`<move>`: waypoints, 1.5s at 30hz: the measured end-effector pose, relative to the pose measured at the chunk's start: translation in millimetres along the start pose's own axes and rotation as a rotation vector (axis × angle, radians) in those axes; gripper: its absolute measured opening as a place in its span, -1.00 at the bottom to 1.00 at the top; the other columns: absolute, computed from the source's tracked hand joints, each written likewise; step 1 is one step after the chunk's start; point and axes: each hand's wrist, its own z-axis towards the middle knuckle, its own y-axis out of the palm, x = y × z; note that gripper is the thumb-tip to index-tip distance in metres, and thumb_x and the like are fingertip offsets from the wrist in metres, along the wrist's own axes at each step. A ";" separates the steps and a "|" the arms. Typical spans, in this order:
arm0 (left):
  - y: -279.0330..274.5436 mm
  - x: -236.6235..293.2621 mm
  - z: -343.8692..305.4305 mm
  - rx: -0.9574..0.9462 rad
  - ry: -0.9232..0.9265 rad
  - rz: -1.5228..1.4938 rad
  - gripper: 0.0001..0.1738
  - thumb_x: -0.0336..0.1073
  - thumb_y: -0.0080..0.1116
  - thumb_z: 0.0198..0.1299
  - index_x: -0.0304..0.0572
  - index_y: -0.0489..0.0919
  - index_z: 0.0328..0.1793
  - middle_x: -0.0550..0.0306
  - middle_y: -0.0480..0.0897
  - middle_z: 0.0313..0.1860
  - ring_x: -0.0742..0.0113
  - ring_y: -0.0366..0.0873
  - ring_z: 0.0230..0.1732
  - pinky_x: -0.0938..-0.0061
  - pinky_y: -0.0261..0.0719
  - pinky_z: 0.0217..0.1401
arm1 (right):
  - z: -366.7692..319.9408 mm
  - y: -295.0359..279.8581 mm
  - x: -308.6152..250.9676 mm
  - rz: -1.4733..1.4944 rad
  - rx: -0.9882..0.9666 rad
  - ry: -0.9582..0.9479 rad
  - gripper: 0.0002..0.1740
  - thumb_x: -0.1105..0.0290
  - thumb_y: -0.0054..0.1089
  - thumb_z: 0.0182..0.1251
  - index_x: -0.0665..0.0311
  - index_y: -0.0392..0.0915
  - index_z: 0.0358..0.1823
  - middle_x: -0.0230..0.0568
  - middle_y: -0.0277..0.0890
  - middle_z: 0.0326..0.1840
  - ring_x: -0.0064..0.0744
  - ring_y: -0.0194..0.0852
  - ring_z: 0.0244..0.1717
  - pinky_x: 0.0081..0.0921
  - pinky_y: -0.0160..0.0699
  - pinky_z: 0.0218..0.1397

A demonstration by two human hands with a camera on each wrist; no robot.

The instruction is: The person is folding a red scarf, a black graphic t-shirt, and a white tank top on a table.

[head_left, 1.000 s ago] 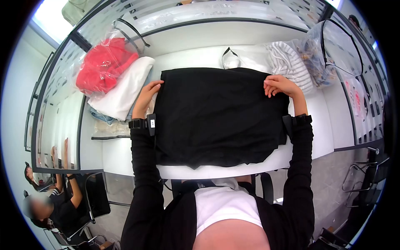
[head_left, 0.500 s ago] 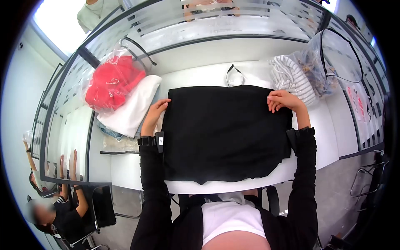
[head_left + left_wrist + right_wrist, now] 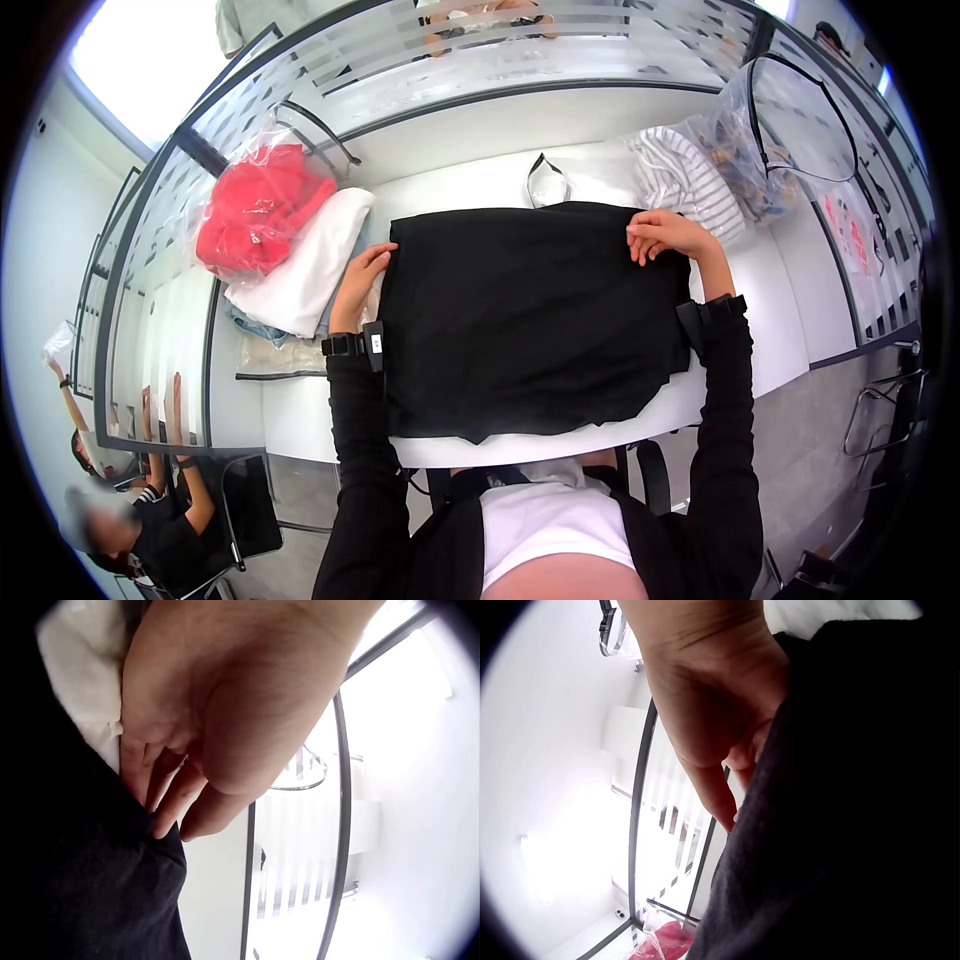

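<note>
A black folded garment (image 3: pixel 530 320) lies spread on the white table (image 3: pixel 770 340), with an uneven near edge. My left hand (image 3: pixel 362 275) is at its far left corner, fingertips touching the border. In the left wrist view, the fingers (image 3: pixel 176 802) reach down to the dark cloth, thumb a little apart from them. Over the far right corner, my right hand (image 3: pixel 670 237) rests with fingers loosely bent on the fabric. Cloth hides part of those fingers in the right wrist view, where the thumb (image 3: pixel 714 796) points down along the fold.
Left of the garment sit a red garment in a clear bag (image 3: pixel 255 215), a folded white cloth (image 3: pixel 300 270) and a flat plastic bag (image 3: pixel 285 357). Behind on the right are a grey-striped garment (image 3: pixel 685 180) and a clear bag with dark trim (image 3: pixel 800 120). A framed partition (image 3: pixel 530 95) surrounds the table.
The head view has shifted, so the table sits lower in the picture than a second ago. Both hands keep nearly the same places at the garment's far corners.
</note>
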 end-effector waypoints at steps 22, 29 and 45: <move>0.1 2.5 -1.5 -0.015 0.001 -0.011 -0.70 -0.33 -0.03 0.26 -0.31 0.50 0.06 0.20 0.54 -0.09 0.49 0.41 -0.05 0.61 0.31 0.08 | 2.0 -1.7 5.4 0.010 0.011 0.006 -0.70 0.18 0.00 0.32 0.29 0.45 -0.39 -0.18 0.57 -0.47 -0.51 0.57 -0.48 -0.74 0.46 -0.47; 1.6 4.2 -2.1 -0.008 0.014 0.022 -0.70 -0.32 -0.01 0.25 -0.28 0.50 0.07 0.22 0.54 -0.08 0.50 0.41 -0.07 0.61 0.31 0.07 | 2.9 -2.9 6.0 0.006 0.004 -0.001 -0.71 0.19 -0.01 0.32 0.29 0.45 -0.39 -0.18 0.57 -0.48 -0.51 0.56 -0.51 -0.75 0.45 -0.48; 1.1 2.5 0.8 0.004 0.021 0.015 -0.68 -0.30 -0.02 0.27 -0.30 0.50 0.08 0.25 0.53 -0.06 0.54 0.39 -0.07 0.63 0.28 0.06 | -0.9 -1.4 2.2 0.033 0.000 -0.023 -0.70 0.20 -0.01 0.32 0.30 0.44 -0.39 -0.15 0.57 -0.47 -0.49 0.57 -0.50 -0.73 0.46 -0.47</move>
